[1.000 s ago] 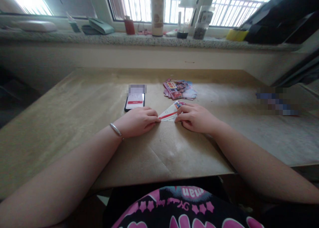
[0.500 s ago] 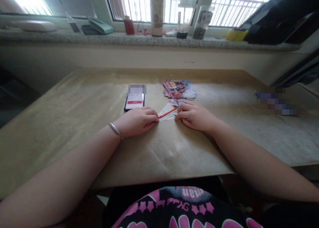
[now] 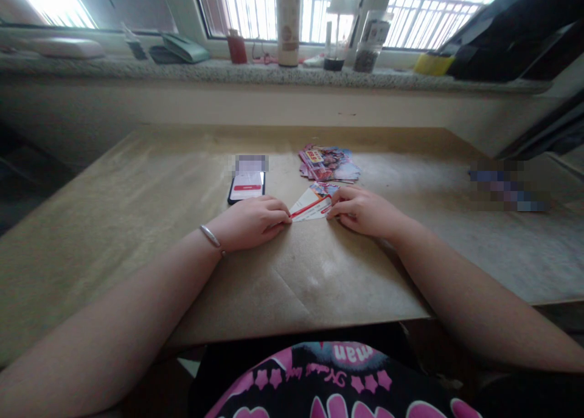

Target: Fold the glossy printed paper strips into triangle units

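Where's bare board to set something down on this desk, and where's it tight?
Bare board lies left of the phone, and between the card stack and the blurred item at right. More shows below the left hand and right hand. Crowded: the fanned cards between both hands, up to the phone and stack.

Hands: two, one left hand [image 3: 249, 223] and one right hand [image 3: 365, 214]
Bangles: one metal bangle [image 3: 210, 236]
Tabletops: one tabletop [image 3: 137, 235]
Phones: one smartphone [image 3: 247, 185]
Card bunches: two, one fanned bunch of cards [image 3: 310, 205] and one loose pile of cards [image 3: 329, 164]; cards in each too overlapped to count
Window sills: one granite sill [image 3: 191, 71]
Tall flasks: one flask [image 3: 288, 22]
Red containers: one red container [image 3: 236, 48]
Glass jars: one glass jar [image 3: 367, 41]
Yellow sponges: one yellow sponge [image 3: 433, 64]
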### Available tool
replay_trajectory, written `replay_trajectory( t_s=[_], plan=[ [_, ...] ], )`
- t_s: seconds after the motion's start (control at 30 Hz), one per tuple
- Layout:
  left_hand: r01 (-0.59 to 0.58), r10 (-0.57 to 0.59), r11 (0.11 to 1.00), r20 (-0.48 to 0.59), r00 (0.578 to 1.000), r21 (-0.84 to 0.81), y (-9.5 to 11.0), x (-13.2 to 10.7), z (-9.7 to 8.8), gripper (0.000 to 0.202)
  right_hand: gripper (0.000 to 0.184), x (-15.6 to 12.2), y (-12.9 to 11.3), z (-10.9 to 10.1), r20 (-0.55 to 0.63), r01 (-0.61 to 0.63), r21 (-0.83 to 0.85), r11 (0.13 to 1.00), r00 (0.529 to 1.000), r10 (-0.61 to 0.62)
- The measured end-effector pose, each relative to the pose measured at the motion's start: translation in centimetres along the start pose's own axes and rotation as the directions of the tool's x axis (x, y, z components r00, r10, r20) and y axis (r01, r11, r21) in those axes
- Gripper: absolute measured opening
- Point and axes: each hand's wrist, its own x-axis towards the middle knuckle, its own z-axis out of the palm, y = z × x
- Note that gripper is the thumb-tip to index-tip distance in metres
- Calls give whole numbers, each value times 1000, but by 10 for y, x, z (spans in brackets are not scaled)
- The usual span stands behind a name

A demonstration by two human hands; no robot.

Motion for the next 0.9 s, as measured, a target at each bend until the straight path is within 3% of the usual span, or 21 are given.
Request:
replay_trajectory(
  t_s=[0.4, 0.7, 0.9],
  plan=[
    [17, -17, 1000, 12, 1000, -2, 0, -1, -1, 23, 33, -4, 7, -3, 20, -4, -1, 1000, 1000, 4],
    [5, -5, 1000, 4, 1000, -20, -1, -1, -2, 23, 34, -11, 11, -10, 74, -136, -69, 988, 987, 141],
    [-6, 6, 1000, 18, 1000, 6, -4, -2, -3, 21, 35, -11, 13, -13, 87, -143, -82, 986, 985, 150]
  ],
)
